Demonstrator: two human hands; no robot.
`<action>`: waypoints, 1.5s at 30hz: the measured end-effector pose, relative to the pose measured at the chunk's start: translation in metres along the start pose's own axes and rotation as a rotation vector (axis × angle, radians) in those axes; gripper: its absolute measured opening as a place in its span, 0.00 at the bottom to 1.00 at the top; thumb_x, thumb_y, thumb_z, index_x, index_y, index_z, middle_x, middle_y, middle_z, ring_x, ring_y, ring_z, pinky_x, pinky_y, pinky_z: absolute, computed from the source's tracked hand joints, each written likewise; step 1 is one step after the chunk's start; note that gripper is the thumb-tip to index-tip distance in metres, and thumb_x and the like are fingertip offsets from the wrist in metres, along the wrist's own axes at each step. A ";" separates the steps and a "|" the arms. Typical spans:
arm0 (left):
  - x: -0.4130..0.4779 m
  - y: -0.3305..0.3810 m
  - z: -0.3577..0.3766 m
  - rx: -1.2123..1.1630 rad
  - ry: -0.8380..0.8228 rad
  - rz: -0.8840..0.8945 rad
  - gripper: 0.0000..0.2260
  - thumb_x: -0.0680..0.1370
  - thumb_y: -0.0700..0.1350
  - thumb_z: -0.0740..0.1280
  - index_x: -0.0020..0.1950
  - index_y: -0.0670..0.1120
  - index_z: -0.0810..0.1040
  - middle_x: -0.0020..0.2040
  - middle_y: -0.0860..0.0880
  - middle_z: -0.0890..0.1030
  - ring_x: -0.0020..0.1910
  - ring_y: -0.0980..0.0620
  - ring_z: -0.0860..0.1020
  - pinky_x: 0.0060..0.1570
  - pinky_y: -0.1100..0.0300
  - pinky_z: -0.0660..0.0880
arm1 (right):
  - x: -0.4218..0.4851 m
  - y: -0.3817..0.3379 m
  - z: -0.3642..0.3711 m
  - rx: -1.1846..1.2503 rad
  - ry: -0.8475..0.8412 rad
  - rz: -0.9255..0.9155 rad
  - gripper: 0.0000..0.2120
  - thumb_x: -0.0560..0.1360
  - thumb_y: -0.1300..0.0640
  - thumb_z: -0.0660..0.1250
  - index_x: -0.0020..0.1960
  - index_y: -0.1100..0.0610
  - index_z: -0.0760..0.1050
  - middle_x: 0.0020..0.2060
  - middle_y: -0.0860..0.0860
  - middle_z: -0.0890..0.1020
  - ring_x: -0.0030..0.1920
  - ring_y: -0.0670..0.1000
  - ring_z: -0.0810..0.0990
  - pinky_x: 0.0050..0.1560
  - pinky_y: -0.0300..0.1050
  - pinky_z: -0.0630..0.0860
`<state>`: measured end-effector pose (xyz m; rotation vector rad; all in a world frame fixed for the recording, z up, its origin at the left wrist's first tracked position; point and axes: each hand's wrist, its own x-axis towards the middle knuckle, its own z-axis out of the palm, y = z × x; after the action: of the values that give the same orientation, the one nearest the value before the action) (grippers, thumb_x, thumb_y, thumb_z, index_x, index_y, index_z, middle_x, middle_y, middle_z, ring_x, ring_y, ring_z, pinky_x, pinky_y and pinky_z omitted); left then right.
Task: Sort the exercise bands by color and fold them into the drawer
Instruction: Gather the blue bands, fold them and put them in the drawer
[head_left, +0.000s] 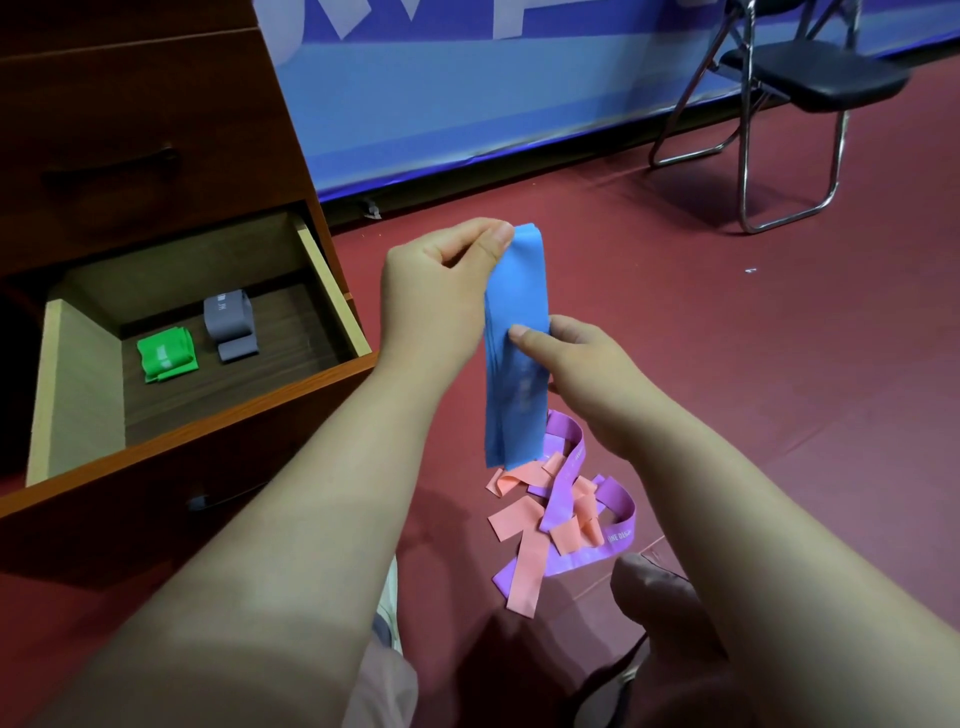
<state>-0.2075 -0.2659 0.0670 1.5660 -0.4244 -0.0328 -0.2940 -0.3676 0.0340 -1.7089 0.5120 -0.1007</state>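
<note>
Well, what worries me is the loose tail. The left hand (441, 280) pinches the top end of the blue band (517, 364) between thumb and curled fingers. The right hand (576, 374) pinches it about halfway down, thumb on the front face, the other fingers hidden behind. Below that grip the band hangs free in layers, its lower end just over the tangle of purple bands (563, 483) and pink bands (514, 519) on the floor (727, 364). If I bring that tail up carelessly, it could catch a purple loop and drag it along, mixing colours. The layers look thin and slick, so I judge they may slide out of line as the fold closes, and a slack fold could spring open once let go. The drawer (332, 291) stands open to the left, with a folded green band (167, 355) and a grey band (228, 325) lying apart on its bottom. Dropping the blue onto either would undo the sorting.
</note>
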 end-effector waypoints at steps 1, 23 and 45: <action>0.002 -0.002 -0.001 -0.022 0.026 -0.016 0.05 0.75 0.47 0.71 0.42 0.56 0.84 0.42 0.59 0.85 0.46 0.58 0.82 0.56 0.46 0.79 | 0.000 0.000 0.000 0.000 -0.004 0.000 0.24 0.70 0.42 0.67 0.54 0.62 0.77 0.52 0.63 0.82 0.43 0.54 0.80 0.54 0.59 0.78; 0.000 -0.019 0.001 0.163 -0.111 -0.524 0.07 0.78 0.55 0.67 0.46 0.53 0.80 0.43 0.52 0.78 0.43 0.51 0.76 0.50 0.53 0.79 | 0.000 -0.008 -0.014 0.137 0.116 -0.091 0.07 0.75 0.55 0.66 0.39 0.55 0.79 0.34 0.52 0.79 0.36 0.50 0.75 0.42 0.47 0.70; -0.013 -0.023 0.014 0.373 -0.204 -0.175 0.07 0.77 0.46 0.68 0.51 0.51 0.85 0.39 0.55 0.84 0.42 0.52 0.83 0.48 0.59 0.80 | 0.005 -0.006 -0.011 0.061 0.296 0.103 0.06 0.77 0.60 0.56 0.48 0.52 0.70 0.41 0.52 0.68 0.41 0.52 0.65 0.39 0.45 0.61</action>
<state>-0.2175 -0.2757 0.0411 1.9749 -0.4706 -0.2634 -0.2914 -0.3787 0.0407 -1.6128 0.8073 -0.2955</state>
